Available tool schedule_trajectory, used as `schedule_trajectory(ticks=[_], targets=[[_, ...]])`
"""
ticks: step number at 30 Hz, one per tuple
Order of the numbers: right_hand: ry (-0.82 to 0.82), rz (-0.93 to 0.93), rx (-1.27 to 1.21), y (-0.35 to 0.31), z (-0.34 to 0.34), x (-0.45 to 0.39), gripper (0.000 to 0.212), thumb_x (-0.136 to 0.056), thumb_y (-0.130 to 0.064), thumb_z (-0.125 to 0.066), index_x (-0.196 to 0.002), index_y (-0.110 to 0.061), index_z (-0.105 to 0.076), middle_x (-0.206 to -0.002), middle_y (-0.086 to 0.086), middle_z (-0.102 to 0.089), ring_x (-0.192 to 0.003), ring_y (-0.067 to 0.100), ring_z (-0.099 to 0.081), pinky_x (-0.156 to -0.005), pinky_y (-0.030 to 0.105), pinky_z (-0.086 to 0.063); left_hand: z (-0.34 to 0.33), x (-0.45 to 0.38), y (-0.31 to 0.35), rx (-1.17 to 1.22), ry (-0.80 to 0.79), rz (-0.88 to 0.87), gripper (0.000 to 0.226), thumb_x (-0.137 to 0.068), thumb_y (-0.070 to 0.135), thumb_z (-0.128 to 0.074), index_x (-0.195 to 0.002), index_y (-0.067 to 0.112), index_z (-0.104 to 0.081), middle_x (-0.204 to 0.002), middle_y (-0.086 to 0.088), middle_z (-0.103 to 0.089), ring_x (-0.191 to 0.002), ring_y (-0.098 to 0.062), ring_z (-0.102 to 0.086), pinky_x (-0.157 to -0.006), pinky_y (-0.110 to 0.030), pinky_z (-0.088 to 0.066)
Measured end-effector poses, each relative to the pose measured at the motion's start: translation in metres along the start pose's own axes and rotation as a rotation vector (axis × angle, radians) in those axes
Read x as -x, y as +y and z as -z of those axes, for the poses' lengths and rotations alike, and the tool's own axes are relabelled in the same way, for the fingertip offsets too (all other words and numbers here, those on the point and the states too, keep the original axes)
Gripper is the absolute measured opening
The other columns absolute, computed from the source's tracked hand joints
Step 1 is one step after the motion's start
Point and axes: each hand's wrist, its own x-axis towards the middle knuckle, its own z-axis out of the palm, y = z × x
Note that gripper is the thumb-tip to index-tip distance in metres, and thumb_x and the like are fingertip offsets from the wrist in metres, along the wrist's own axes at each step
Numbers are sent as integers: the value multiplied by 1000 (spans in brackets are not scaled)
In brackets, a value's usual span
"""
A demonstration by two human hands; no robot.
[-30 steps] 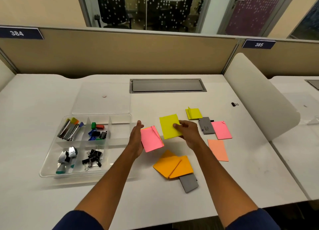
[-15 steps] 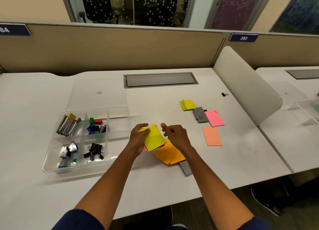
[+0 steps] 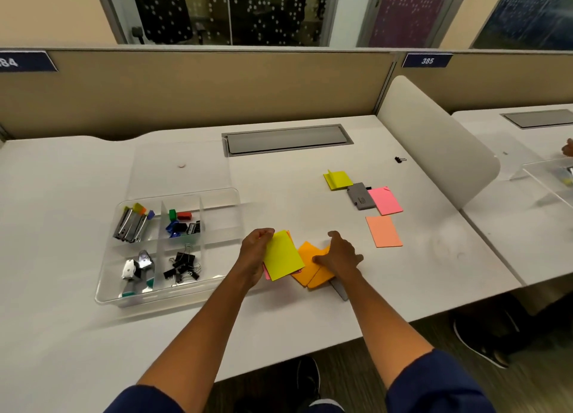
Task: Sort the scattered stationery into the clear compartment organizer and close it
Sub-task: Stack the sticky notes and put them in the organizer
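Note:
My left hand [image 3: 255,254] holds a yellow sticky-note pad [image 3: 282,255] with a pink pad under it, just right of the clear compartment organizer [image 3: 107,291]. My right hand [image 3: 339,256] rests on the orange sticky-note pads [image 3: 307,266] on the table, fingers spread over them. A grey pad [image 3: 340,290] pokes out beneath that wrist. Further right lie a salmon pad [image 3: 384,231], a pink pad [image 3: 385,200], a grey pad [image 3: 359,196] and a yellow pad [image 3: 338,180]. The organizer holds staplers, binder clips and small coloured items.
The organizer's clear lid [image 3: 181,170] lies flat behind it. A lone black binder clip [image 3: 400,159] sits near the white divider panel [image 3: 434,139]. A grey cable hatch [image 3: 286,139] is set into the desk. Another person's hand and organizer show at far right.
My left hand took the yellow pad on top of the pink one. My right hand let go of it and dropped onto the orange pads.

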Motion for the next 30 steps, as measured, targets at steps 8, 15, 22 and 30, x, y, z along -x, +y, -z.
schedule_trajectory(ticks=[8, 15, 22, 30], targets=[[104, 157, -519, -8, 50, -4, 62, -73, -15, -81, -128, -15, -53, -112, 17, -66, -108, 30, -59, -87, 38, -50, 3, -7, 2, 133, -65, 146, 38, -98, 45, -44, -96, 11, -61, -110, -17, -57, -107, -41, -57, -101, -64, -41], [95, 461, -700, -43, 106, 9, 57, -76, -21, -80, -127, -22, -55, -111, -3, -58, -92, 5, -58, -68, 21, -49, -2, -4, 11, 159, -106, 197, 57, -92, 64, -35, -98, 13, -60, -108, -19, -62, -100, -39, -61, -100, -62, -43], [-24, 520, -531, -57, 73, 4, 43, -75, -31, -80, -114, -21, -67, -115, -2, -65, -102, 17, -62, -82, 32, -52, -18, -3, 23, 162, -265, 251, 62, -89, 69, -34, -127, 23, -48, -130, -18, -57, -116, -43, -57, -101, -61, -43], [4, 497, -495, -47, 72, -27, 19, -81, -23, -75, -98, -14, -75, -103, 3, -73, -98, 17, -65, -91, 37, -53, -21, -14, 27, -121, -166, 66, 28, -98, 39, -47, -113, 19, -59, -126, -15, -54, -95, -28, -58, -72, -37, -52]])
